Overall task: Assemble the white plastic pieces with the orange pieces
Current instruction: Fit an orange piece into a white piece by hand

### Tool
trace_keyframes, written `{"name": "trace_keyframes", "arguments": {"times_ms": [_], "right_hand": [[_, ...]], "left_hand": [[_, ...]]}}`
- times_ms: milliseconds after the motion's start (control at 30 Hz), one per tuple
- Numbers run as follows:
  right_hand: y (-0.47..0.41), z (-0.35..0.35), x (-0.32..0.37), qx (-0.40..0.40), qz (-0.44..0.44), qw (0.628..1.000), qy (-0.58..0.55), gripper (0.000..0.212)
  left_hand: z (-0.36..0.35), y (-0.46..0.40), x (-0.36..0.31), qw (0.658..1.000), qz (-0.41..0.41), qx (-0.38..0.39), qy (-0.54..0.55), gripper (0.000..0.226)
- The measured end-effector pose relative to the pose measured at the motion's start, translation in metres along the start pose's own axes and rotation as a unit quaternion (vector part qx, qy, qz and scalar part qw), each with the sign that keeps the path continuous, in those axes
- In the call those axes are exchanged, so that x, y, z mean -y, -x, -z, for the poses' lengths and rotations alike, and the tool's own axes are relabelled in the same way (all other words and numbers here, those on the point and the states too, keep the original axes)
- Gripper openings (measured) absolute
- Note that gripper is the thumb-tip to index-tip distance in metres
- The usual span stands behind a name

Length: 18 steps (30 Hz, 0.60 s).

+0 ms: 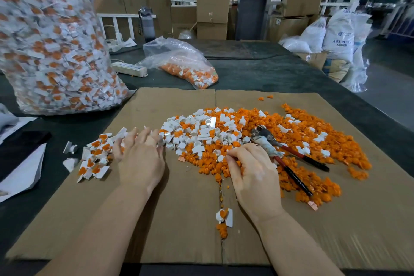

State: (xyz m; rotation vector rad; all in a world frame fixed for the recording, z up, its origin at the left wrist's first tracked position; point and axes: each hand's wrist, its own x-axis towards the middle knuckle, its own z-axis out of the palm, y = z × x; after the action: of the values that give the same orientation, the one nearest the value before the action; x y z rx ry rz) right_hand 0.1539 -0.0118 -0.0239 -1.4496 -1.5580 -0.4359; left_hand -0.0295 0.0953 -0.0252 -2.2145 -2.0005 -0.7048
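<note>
Cardboard (179, 219) covers the table, with a heap of orange pieces (302, 141) spread across its right half and white pieces (201, 132) mixed in toward the middle. The left hand (140, 159) lies palm down, fingers straight and loosely spread, their tips blurred at the white pieces' edge and just beside the assembled pile (96, 157). The right hand (248, 172) curls over the heap's near edge; its fingertips seem to pinch an orange piece, though that is hard to tell. Pliers (289, 152) lie just beyond it.
</note>
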Motion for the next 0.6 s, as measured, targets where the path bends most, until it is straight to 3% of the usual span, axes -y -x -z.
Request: {"name": "trace_keyframes", "arguments": {"times_ms": [200,400,500,600], "right_hand": [[0.000,0.000,0.001,0.005,0.003,1.000,0.004,0.004],[0.000,0.000,0.001,0.013,-0.009,1.000,0.000,0.004],[0.001,0.001,0.001,0.011,-0.010,1.000,-0.004,0.004],[0.001,0.001,0.001,0.010,-0.012,1.000,-0.002,0.004]], "left_hand": [[-0.004,0.009,-0.017,0.997,-0.061,0.019,-0.033,0.040],[-0.006,0.023,-0.035,0.991,-0.098,0.045,0.085,0.040],[-0.002,0.024,-0.034,0.984,-0.057,0.055,0.161,0.047],[-0.002,0.018,-0.028,0.985,-0.001,0.078,0.156,0.044]]}}
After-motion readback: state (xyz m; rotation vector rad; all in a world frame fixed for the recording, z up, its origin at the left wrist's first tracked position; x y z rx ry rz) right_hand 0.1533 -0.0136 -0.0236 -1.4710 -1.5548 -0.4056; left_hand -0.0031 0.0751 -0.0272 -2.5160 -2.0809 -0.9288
